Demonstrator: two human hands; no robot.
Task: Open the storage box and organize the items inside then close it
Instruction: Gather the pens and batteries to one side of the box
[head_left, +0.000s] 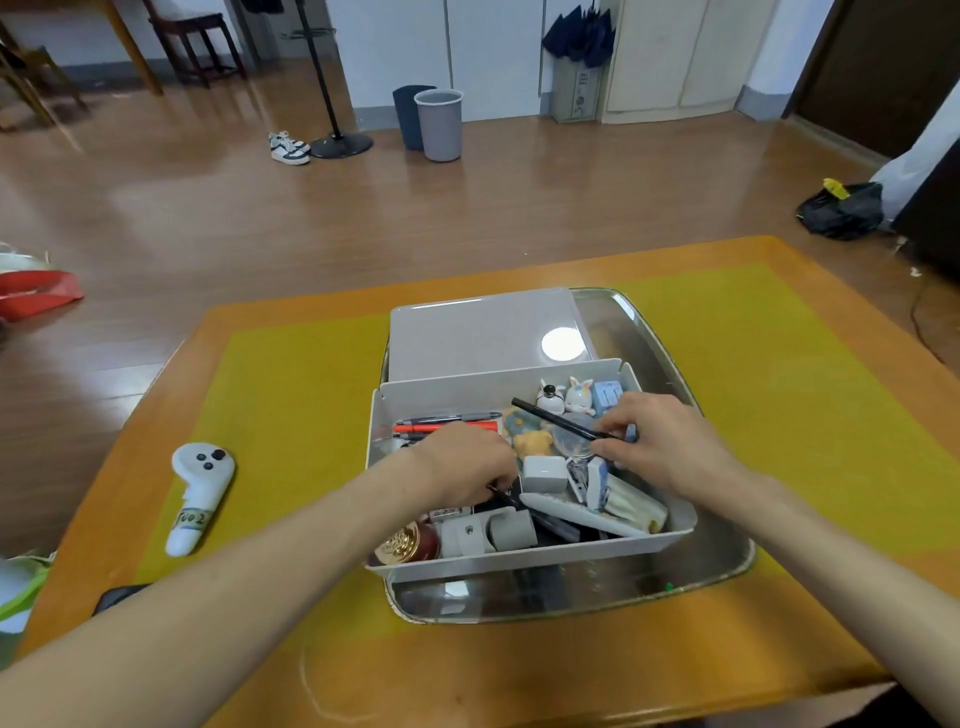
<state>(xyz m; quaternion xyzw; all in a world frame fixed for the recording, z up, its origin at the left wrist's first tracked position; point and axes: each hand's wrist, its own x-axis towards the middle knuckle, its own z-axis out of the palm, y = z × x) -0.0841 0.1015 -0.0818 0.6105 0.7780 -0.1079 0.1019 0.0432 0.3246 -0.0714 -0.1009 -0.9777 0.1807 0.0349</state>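
storage box (519, 560) lid off, on metal tray (691, 577) | left hand (467, 467) curled into clutter, grip unclear | right hand (660, 441) pinches black pen (558, 422) | risk: pen sweep topples figurines (566, 395) behind

White storage box (524, 558) on a silver tray (675, 582); yellow-green mat (810, 415) over orange worktop (519, 686); black pen (556, 418).

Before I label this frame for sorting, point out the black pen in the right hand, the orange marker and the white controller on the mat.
black pen (550, 419), head view, mid-shaft above the box.
orange marker (421, 428), head view, barrel left of the left hand.
white controller (200, 483), head view, upper handle.
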